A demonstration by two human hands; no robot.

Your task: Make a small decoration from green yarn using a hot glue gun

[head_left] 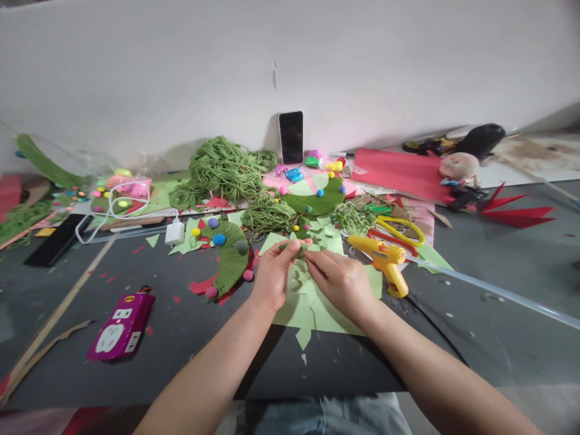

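Observation:
My left hand (277, 269) and my right hand (339, 278) meet over light green paper (330, 314) at mid-table. Thumbs and fingers of both hands pinch a small dark green piece (299, 249); whether it is paper or yarn I cannot tell. Green paper scraps lie under the fingers. Left of my left hand rests a green yarn-wrapped crescent (230, 260) with coloured pompoms on it. Close to my right hand lies a yellow glue gun (383, 260), a clear glue stick projecting from its back.
Behind my hands are green yarn heaps (222, 166), another pompom-dotted crescent (312, 198) and a phone (290, 137) leaning on the wall. Yellow-handled scissors (401, 229) and red card (399, 174) lie to the right. A purple power socket (121, 326) and white charger (174, 232) are leftward.

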